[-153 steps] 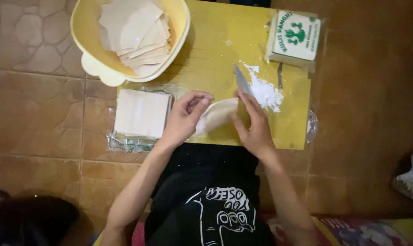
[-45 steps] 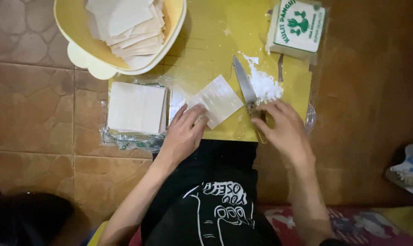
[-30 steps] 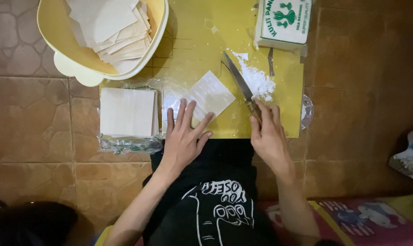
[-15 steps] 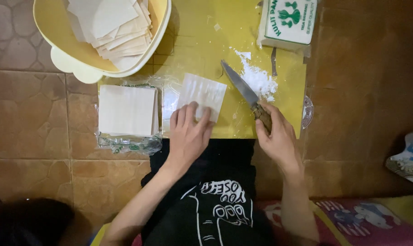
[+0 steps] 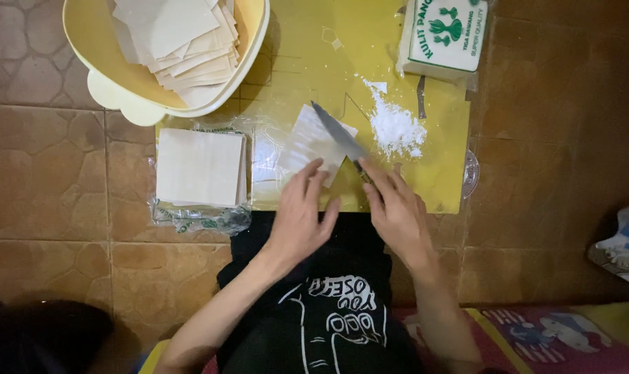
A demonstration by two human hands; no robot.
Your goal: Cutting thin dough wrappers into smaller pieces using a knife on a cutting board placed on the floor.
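I'm seeing the right hand (image 5: 397, 211) gripping the knife (image 5: 338, 138), blade angling up-left across the wrapper (image 5: 307, 138) on the yellow board (image 5: 432, 180); left hand (image 5: 300, 211) is pinning it, fingers flat

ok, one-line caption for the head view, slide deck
Right hand draws a knife across a dough wrapper that the left hand pins on a yellow cutting board.
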